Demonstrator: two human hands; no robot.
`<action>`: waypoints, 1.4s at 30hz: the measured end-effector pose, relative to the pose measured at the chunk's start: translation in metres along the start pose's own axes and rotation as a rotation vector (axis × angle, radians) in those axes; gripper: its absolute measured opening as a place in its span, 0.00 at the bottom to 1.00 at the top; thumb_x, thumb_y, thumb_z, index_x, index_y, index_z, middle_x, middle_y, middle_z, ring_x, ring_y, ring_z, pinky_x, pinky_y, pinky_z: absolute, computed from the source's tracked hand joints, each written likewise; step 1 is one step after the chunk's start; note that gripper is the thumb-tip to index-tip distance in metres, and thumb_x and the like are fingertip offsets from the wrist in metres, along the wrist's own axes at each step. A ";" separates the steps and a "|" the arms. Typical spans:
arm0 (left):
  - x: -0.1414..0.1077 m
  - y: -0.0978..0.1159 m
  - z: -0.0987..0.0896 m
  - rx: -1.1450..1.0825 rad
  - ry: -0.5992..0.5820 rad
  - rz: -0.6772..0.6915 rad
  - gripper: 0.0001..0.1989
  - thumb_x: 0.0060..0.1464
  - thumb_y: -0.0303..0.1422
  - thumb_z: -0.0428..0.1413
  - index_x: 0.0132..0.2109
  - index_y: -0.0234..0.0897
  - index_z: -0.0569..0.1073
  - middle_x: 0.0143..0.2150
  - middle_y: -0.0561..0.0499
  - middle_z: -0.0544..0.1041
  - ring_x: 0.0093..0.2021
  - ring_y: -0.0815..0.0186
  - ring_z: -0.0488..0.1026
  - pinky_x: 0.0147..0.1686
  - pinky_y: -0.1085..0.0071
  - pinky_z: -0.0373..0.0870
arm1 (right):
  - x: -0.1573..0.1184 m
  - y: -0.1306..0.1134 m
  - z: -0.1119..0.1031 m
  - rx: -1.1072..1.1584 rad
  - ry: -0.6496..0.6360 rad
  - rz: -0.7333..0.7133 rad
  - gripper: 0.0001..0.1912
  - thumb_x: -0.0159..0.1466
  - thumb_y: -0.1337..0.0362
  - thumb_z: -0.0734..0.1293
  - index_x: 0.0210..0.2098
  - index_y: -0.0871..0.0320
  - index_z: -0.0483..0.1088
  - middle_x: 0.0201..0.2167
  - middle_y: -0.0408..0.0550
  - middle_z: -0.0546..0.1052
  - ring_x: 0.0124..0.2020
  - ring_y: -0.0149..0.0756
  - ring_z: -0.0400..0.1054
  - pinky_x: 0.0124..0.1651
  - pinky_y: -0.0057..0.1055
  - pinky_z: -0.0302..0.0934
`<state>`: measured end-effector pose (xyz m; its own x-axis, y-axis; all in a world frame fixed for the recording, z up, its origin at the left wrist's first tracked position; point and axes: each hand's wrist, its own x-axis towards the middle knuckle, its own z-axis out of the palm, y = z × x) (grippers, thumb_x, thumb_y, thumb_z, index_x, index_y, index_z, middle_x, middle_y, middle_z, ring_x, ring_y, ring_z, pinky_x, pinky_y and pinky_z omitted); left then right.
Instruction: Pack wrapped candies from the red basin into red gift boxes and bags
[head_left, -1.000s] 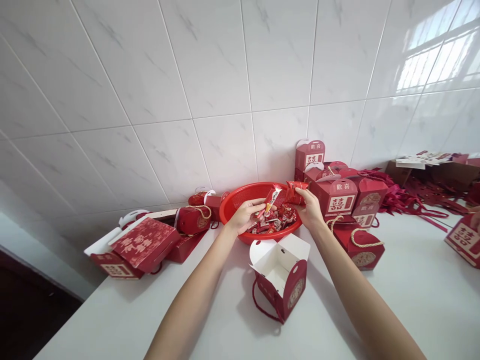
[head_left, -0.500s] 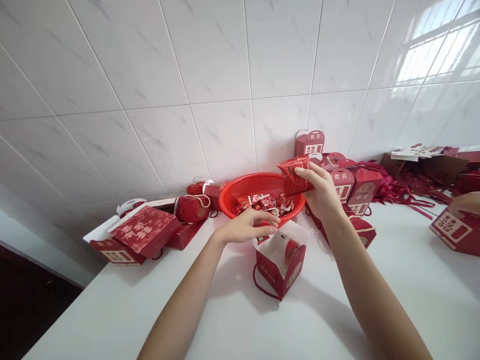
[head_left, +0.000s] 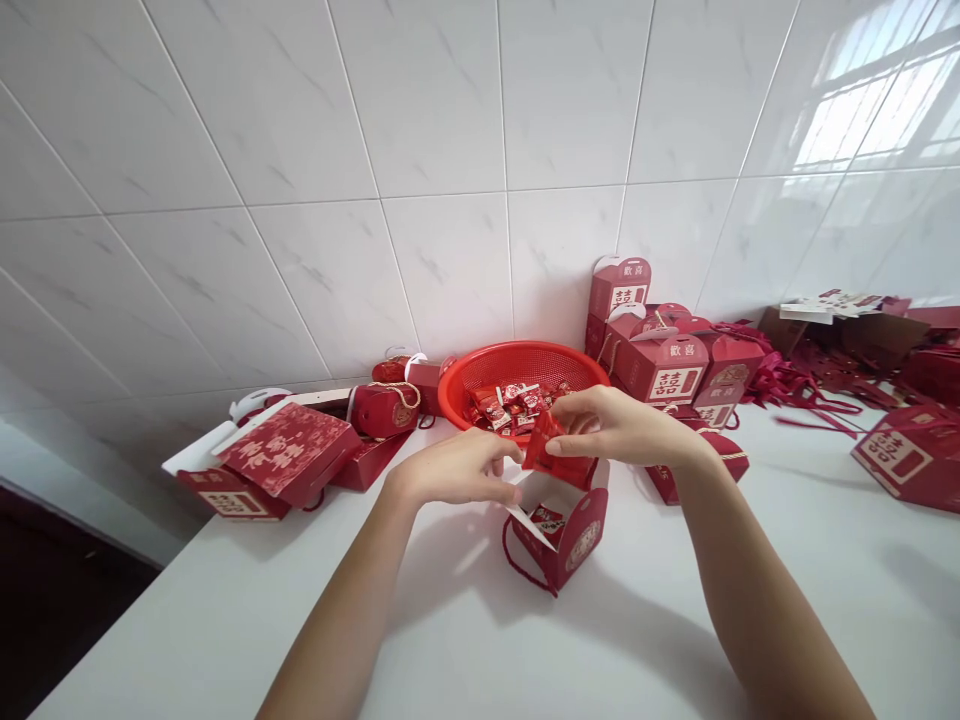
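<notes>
An open-topped red gift box (head_left: 574,545) with a white inside and a dark red cord stands on the white table, with small wrapped pieces visible in it. My right hand (head_left: 611,425) is closed on a shiny red packet (head_left: 551,455), held at the box's opening. At the box's left side my left hand (head_left: 457,470) pinches the white edge of a flap. Just behind the hands sits a red plastic basket (head_left: 457,385) containing several wrapped sweets (head_left: 517,400).
Closed red boxes (head_left: 667,365) are stacked behind to the right; others, including a flat-topped one (head_left: 289,450), lie at left. Red ribbons (head_left: 780,380) and a brown carton (head_left: 799,335) are at far right, near another box (head_left: 911,455). A tiled wall (head_left: 442,260) rises behind.
My right hand has lowered the red packet from above the basket to the box. My left hand has moved down onto the flap. Another person's hand at the far right has left the view.
</notes>
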<state>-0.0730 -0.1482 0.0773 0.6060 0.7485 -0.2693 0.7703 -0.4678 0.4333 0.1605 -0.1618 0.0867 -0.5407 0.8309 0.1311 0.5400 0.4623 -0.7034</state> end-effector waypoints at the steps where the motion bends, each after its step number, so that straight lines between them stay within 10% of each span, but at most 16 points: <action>1: -0.001 0.000 0.000 -0.005 -0.018 -0.020 0.23 0.51 0.45 0.60 0.51 0.38 0.76 0.41 0.49 0.78 0.38 0.60 0.75 0.32 0.71 0.65 | 0.002 0.003 0.001 -0.046 -0.027 0.010 0.12 0.60 0.54 0.69 0.33 0.57 0.73 0.28 0.43 0.74 0.30 0.35 0.68 0.32 0.31 0.58; 12: -0.007 0.000 -0.004 0.006 -0.085 -0.077 0.35 0.49 0.49 0.60 0.63 0.42 0.69 0.53 0.48 0.77 0.54 0.55 0.73 0.45 0.69 0.69 | -0.004 0.002 -0.002 -0.328 -0.088 0.168 0.30 0.56 0.54 0.73 0.57 0.53 0.71 0.56 0.52 0.75 0.56 0.51 0.68 0.49 0.37 0.63; 24: -0.014 0.003 -0.003 0.050 -0.084 0.002 0.41 0.46 0.58 0.61 0.60 0.37 0.72 0.53 0.42 0.76 0.50 0.53 0.75 0.43 0.69 0.69 | -0.014 0.001 -0.004 -0.273 -0.164 0.104 0.12 0.53 0.58 0.74 0.37 0.51 0.77 0.35 0.46 0.79 0.38 0.44 0.73 0.31 0.30 0.61; 36: 0.004 0.012 0.018 0.141 0.104 0.033 0.20 0.56 0.42 0.55 0.53 0.40 0.69 0.51 0.45 0.75 0.51 0.53 0.72 0.39 0.67 0.65 | -0.039 0.018 0.007 -0.032 -0.274 0.030 0.21 0.55 0.49 0.75 0.44 0.52 0.79 0.43 0.45 0.81 0.42 0.41 0.76 0.44 0.32 0.67; 42: 0.009 0.025 0.025 0.210 0.098 0.091 0.10 0.52 0.31 0.55 0.43 0.38 0.71 0.40 0.47 0.77 0.39 0.57 0.74 0.31 0.67 0.61 | -0.049 0.044 0.037 0.072 0.032 0.036 0.20 0.61 0.54 0.71 0.51 0.53 0.73 0.50 0.49 0.78 0.50 0.44 0.73 0.54 0.43 0.67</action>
<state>-0.0428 -0.1652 0.0639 0.6607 0.7359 -0.1478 0.7438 -0.6152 0.2614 0.1872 -0.1937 0.0238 -0.5003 0.8567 0.1258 0.5107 0.4093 -0.7561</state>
